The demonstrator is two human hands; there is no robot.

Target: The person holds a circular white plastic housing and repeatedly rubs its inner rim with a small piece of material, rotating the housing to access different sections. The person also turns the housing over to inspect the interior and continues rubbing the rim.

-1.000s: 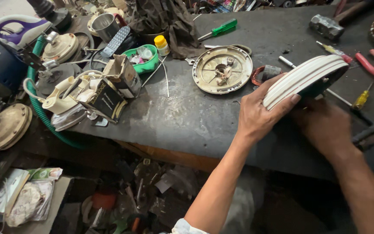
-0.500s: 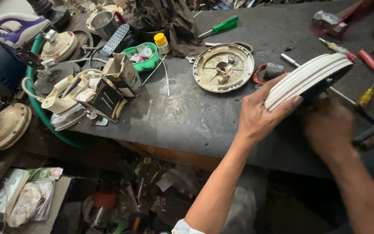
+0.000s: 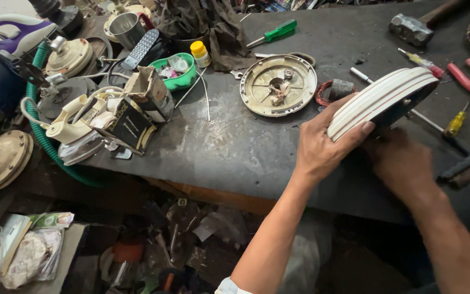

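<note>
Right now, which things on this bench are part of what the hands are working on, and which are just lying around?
In hand:
- white round ribbed housing, tilted on edge
- left hand gripping its rim
- right hand beneath it

Lying about:
- round metal plate
- green-handled screwdriver
- yellow-handled screwdriver
- hammer
- green bowl
- yellow-capped bottle
- green hose

head view | looks steeply down | close over workbench (image 3: pixel 218 147)

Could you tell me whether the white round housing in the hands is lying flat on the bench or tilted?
Tilted: the white round housing is held clear of the bench, its right edge raised, left hand gripping its lower rim.
</note>
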